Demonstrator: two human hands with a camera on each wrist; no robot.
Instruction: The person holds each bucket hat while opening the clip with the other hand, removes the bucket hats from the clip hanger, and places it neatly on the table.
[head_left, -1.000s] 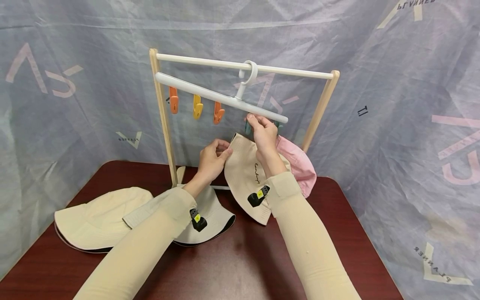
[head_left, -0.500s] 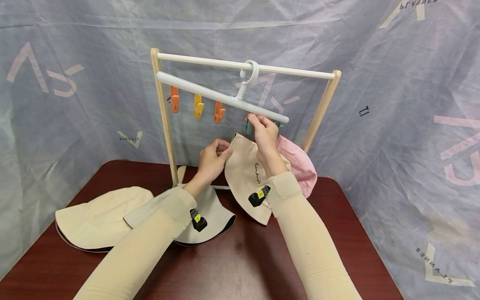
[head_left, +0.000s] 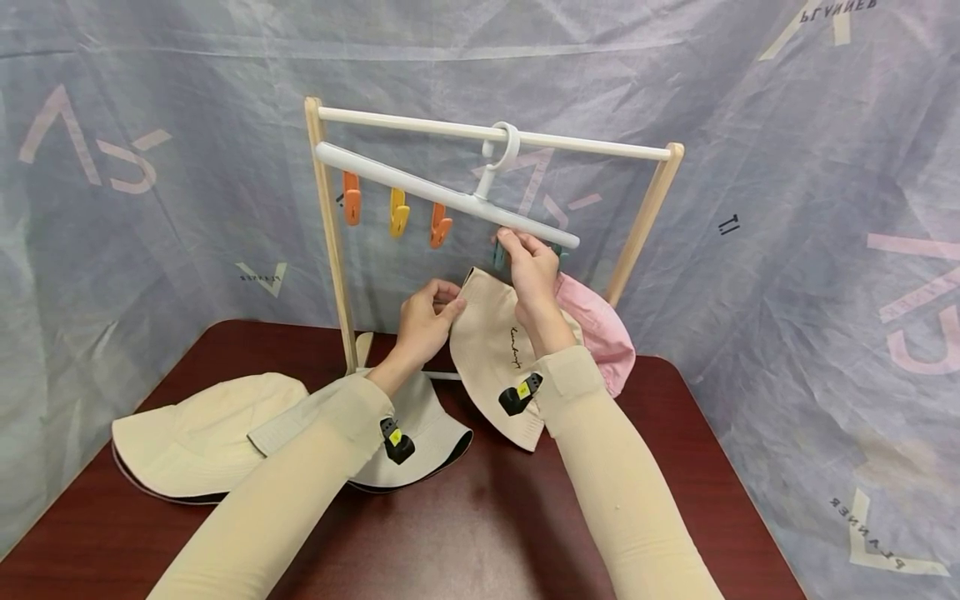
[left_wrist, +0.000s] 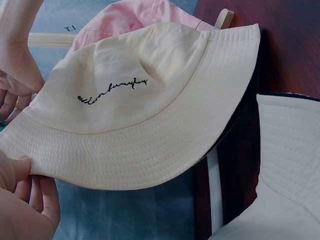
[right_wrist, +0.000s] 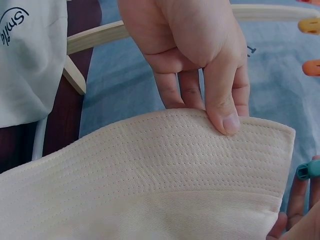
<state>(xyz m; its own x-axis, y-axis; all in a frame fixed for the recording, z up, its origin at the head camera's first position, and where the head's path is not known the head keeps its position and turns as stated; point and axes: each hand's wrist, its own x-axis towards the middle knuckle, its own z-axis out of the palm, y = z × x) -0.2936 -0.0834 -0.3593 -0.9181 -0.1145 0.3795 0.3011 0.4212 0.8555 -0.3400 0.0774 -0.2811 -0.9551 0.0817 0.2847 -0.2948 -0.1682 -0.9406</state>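
A beige bucket hat (head_left: 483, 333) with dark script on its crown hangs tilted below the white hanger (head_left: 420, 189). My left hand (head_left: 426, 323) pinches its brim between thumb and fingers, as the right wrist view shows closely. Up at the hanger's lower end, my right hand (head_left: 534, 275) grips a teal clothespin (right_wrist: 308, 170), partly covered by the fingers. Whether that clothespin bites the brim cannot be made out. Behind the beige hat, a pink hat (head_left: 600, 329) hangs near a second teal clothespin (head_left: 559, 252), mostly hidden by my hand.
Orange and yellow clothespins (head_left: 398, 213) dangle from the hanger's raised left half. The hanger hooks over a wood-and-white rack (head_left: 405, 122). A cream hat (head_left: 206, 433) and a pale grey hat (head_left: 420, 442) lie on the dark red table (head_left: 480, 533).
Both hands keep their hold on the hat and the clothespin. The view shifts very slightly; otherwise nothing visibly moves.
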